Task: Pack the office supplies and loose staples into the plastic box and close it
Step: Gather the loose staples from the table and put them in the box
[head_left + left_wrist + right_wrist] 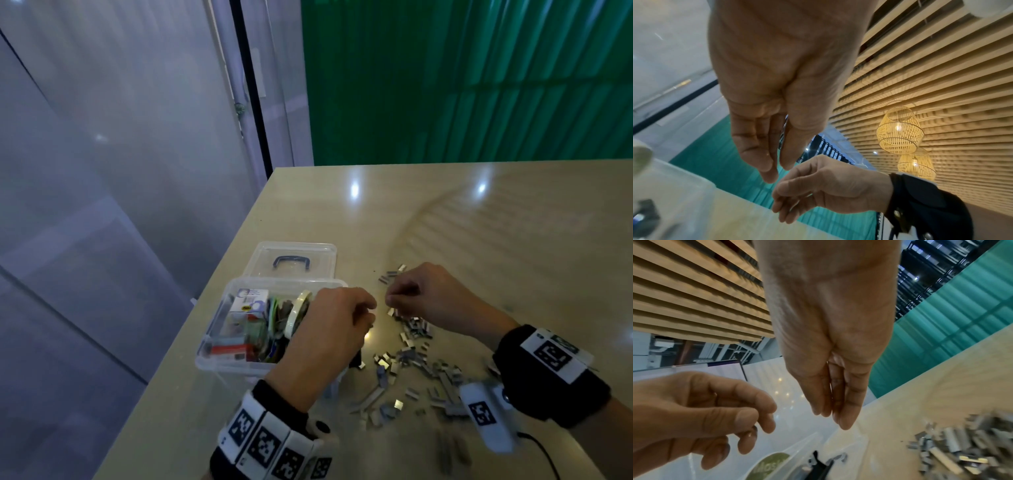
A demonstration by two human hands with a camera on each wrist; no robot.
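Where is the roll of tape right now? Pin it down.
In the head view, the roll of tape stands on edge inside the open plastic box, at its right side, just left of the left hand.

- Pale glossy bench.
- Clear box on its left part, lid open behind.
- Loose staples scattered just right of the box.

— The staples?
— Grey and silver, on a pale wood-grain desk.
— The plastic box?
— Clear, with a dark blue handle. Black-and-white checked tags on the wristbands.
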